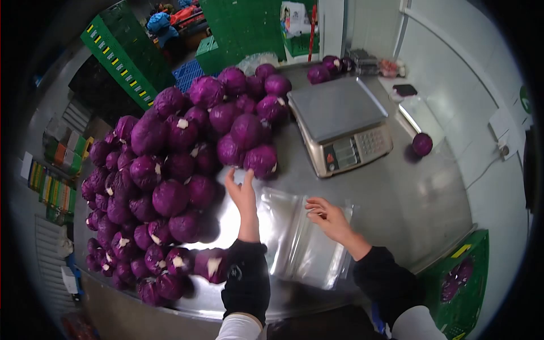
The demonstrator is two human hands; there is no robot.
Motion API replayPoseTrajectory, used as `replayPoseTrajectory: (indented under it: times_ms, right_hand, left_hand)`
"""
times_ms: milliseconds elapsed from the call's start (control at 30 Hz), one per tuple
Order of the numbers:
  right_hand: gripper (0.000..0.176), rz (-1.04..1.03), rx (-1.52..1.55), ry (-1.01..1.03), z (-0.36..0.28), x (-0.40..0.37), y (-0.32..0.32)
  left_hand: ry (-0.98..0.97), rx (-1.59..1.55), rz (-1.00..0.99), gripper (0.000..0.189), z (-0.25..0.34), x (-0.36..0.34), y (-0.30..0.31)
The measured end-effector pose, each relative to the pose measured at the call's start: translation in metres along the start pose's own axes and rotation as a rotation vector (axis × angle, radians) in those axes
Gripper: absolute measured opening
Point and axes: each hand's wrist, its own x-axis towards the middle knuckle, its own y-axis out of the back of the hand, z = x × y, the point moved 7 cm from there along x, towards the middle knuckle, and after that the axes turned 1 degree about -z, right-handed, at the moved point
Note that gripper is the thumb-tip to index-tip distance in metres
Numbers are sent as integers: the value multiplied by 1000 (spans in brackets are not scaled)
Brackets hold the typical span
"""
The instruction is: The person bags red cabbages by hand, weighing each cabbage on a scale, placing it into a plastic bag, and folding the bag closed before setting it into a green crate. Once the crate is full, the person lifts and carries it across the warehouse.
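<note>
My left hand (242, 197) reaches forward with thumb and finger apart, fingertips right at the lower edge of a purple cabbage (261, 161). That cabbage lies at the near right corner of a large pile of red cabbages (170, 197). Over a stack of clear plastic bags (309, 255) hovers my right hand (331, 222), its fingers loosely bent and apart, with nothing visible in them. The bags lie flat on the metal table (408, 209), between my forearms.
A weighing scale (339, 110) with a bare metal platform stands beyond the bags. One cabbage (422, 144) sits alone at the right, near a dark phone-like object (404, 90). Green crates (119, 56) rise behind the table; another green crate (467, 283) is at the lower right.
</note>
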Motion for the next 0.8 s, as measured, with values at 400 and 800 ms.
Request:
replayPoseTrajectory:
  times_ms: [400, 800]
  right_hand:
    - [72, 194, 53, -228, 68, 136, -9]
    - [101, -67, 77, 90, -57, 58, 9]
  left_hand:
    - [-183, 86, -97, 62, -49, -42, -54]
    - [299, -812, -325, 45, 23, -64, -45]
